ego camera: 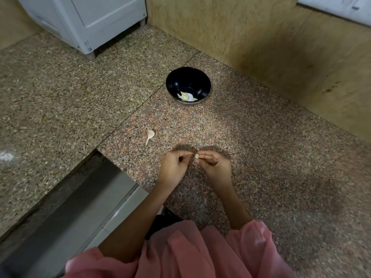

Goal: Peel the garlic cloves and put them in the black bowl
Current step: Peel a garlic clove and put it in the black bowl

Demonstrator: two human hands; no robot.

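A: Nearest the lens, pink sleeves [200,251]. Beyond them, both hands meet over the counter [281,157], short of the bowl [188,85].

B: And the clove [197,156]?

A: Pinched in the right hand [215,165], at its fingertips. The left hand [173,165] has fingers curled, thumb and forefinger closing on the clove's near end; whether it grips skin or the clove itself, I cannot tell.

B: Which way to the bowl?

A: Straight ahead of the hands, well apart, slightly to the left. Pale peeled pieces already lie inside. The right hand, carrying the clove, would likely make the drop.

B: That scrap?

A: A husk [150,135], between bowl and left hand.
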